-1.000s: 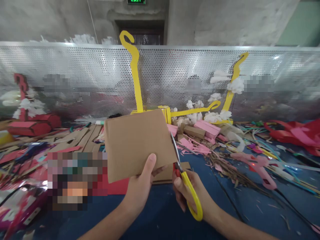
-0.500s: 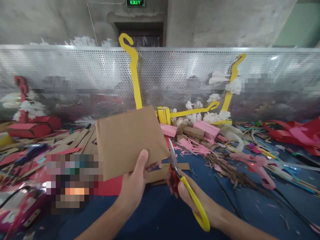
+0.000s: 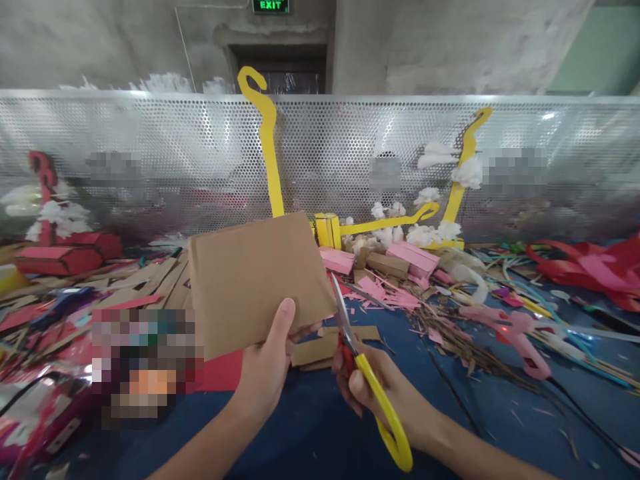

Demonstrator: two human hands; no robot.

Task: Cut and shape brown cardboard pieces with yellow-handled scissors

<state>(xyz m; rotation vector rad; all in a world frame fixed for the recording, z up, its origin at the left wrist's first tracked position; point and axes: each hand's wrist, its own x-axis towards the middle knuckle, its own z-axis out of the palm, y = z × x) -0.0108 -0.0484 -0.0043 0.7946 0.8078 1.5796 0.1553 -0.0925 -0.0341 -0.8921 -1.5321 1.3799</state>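
Note:
A brown cardboard piece (image 3: 255,287) is held up in front of me, tilted. My left hand (image 3: 273,353) grips its lower right part, thumb on the near face and fingers behind. My right hand (image 3: 370,380) is closed round the handles of a pair of scissors (image 3: 385,407) with yellow and red on them. The scissor blades point up and lie close beside the cardboard's right edge; whether they touch it I cannot tell.
Cardboard strips (image 3: 360,333) lie behind my hands. A pink glue gun (image 3: 515,327) with a black cord rests at the right. Yellow hooked shapes (image 3: 270,147) stand against a perforated metal screen (image 3: 200,153). Red paper (image 3: 220,373) lies at the left.
The cardboard has shifted slightly left. My right hand and the scissors have moved a little left, and the scissors have turned slightly, with the blades looking closer together.

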